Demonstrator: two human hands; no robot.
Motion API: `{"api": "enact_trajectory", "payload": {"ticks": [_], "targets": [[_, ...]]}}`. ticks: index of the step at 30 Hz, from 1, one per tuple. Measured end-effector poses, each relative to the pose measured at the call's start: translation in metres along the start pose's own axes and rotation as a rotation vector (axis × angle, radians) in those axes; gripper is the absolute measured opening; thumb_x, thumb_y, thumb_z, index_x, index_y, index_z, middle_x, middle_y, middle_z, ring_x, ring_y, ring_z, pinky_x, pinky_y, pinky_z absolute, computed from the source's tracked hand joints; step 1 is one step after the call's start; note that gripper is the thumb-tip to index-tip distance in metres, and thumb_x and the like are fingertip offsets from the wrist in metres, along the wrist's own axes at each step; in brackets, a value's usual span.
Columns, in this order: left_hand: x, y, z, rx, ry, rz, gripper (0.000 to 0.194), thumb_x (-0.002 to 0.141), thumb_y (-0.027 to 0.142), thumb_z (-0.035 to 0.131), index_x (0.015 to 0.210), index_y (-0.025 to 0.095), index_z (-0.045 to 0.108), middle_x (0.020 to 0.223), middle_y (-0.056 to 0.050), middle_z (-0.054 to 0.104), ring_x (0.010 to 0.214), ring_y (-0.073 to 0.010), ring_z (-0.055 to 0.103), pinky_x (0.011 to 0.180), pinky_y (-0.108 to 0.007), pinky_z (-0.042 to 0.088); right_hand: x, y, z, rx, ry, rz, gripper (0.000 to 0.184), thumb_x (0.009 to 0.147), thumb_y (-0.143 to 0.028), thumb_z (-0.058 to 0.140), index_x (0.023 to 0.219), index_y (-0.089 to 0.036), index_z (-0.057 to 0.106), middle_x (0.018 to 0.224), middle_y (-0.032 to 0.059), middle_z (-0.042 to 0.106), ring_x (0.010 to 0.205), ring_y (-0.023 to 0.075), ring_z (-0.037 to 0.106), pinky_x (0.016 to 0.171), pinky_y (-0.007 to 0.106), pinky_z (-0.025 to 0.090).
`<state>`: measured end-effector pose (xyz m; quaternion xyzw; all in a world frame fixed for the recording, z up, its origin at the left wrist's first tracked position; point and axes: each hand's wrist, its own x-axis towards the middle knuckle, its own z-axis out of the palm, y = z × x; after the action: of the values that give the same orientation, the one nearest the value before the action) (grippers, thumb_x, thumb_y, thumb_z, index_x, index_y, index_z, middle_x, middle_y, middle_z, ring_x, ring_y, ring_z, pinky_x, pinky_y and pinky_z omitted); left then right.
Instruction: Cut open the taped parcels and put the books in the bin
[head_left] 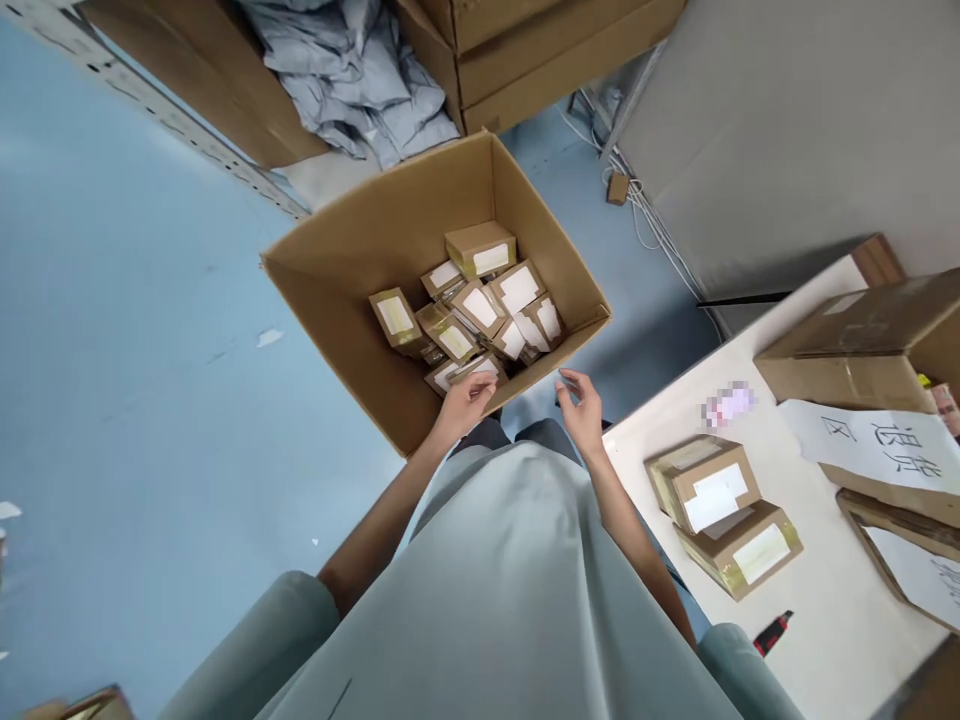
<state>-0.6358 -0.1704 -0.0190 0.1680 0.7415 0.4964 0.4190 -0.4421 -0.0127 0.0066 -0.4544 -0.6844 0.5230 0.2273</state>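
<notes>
**Small boxes piling loosely, left hand at the near rim**

We're seeing the left hand [466, 402] crossing the near rim of the big carton [420, 200], fingers curling loosely over the pile. Can't tell if they're pinching or touching anything. The right hand [583, 415] is hovering outside that rim, open, thumb apart from fingers, holding nothing.

The small boxes [453, 340] are lying inside the big carton, just ahead of the left hand, tilting and overlapping at mixed angles.

Risks, our read: pulling one from low in the heap could be sending its neighbours sliding, since they're leaning on each other. The left wrist could be scraping the rim if it's going deeper. The person's legs [551, 435] are standing between the hands, close behind the rim, so a step forward could be shoving the carton.

Edges: the near rim is running diagonally, under the left hand and past the right hand to the corner ahead of it. Carton depth is leaving a gap between pile and far wall. Left of the left hand, blue floor [150, 350] is giving swing room. Right of the right hand, the desk [817, 630] edge is sitting close, limiting elbow travel; taped boxes [712, 490] and a cutter [772, 633] are resting on it.
</notes>
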Motion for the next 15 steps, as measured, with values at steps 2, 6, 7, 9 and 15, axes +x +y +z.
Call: {"api": "enact_trajectory", "payload": {"ticks": [2, 6, 7, 9, 15], "targets": [[0.020, -0.004, -0.023, 0.012, 0.039, -0.019, 0.042, 0.090, 0.057, 0.081, 0.113, 0.023, 0.083, 0.121, -0.012, 0.086, 0.110, -0.0299, 0.081, 0.112, -0.052, 0.063, 0.017, -0.001, 0.024, 0.009, -0.067, 0.026, 0.044, 0.102, -0.062, 0.067, 0.122, -0.025, 0.078, 0.130, 0.0134, 0.080, 0.122, 0.0308, 0.075, 0.112, 0.051, 0.061], [0.068, -0.011, -0.044, 0.010, 0.090, -0.085, 0.039, 0.090, 0.049, 0.080, 0.115, 0.019, 0.081, 0.122, -0.015, 0.085, 0.116, -0.0316, 0.079, 0.117, -0.053, 0.060, 0.057, 0.012, 0.062, 0.052, -0.191, 0.125, 0.050, 0.095, -0.068, 0.074, 0.117, -0.024, 0.078, 0.126, 0.0149, 0.082, 0.119, 0.0323, 0.078, 0.113, 0.052, 0.061], [0.082, -0.012, -0.045, 0.015, 0.096, -0.110, 0.038, 0.090, 0.045, 0.080, 0.116, 0.017, 0.081, 0.123, -0.017, 0.084, 0.117, -0.0319, 0.079, 0.117, -0.052, 0.059, 0.068, 0.019, 0.071, 0.071, -0.216, 0.161, 0.051, 0.092, -0.069, 0.076, 0.116, -0.024, 0.078, 0.125, 0.0149, 0.083, 0.119, 0.0322, 0.078, 0.114, 0.052, 0.060], [0.113, -0.015, -0.043, 0.031, 0.105, -0.160, 0.035, 0.090, 0.037, 0.078, 0.117, 0.015, 0.080, 0.127, -0.019, 0.083, 0.119, -0.0323, 0.079, 0.118, -0.051, 0.058, 0.091, 0.034, 0.089, 0.118, -0.252, 0.250, 0.053, 0.087, -0.069, 0.080, 0.114, -0.024, 0.076, 0.122, 0.0147, 0.084, 0.118, 0.0319, 0.079, 0.116, 0.052, 0.059], [0.215, -0.037, -0.021, 0.188, 0.120, -0.223, 0.039, 0.091, 0.027, 0.076, 0.128, 0.014, 0.079, 0.131, -0.018, 0.081, 0.122, -0.0338, 0.077, 0.121, -0.049, 0.054, 0.167, 0.094, 0.154, 0.335, -0.141, 0.728, 0.032, 0.083, -0.049, 0.078, 0.102, -0.025, 0.072, 0.114, 0.0095, 0.083, 0.115, 0.0288, 0.078, 0.112, 0.052, 0.061]]}}
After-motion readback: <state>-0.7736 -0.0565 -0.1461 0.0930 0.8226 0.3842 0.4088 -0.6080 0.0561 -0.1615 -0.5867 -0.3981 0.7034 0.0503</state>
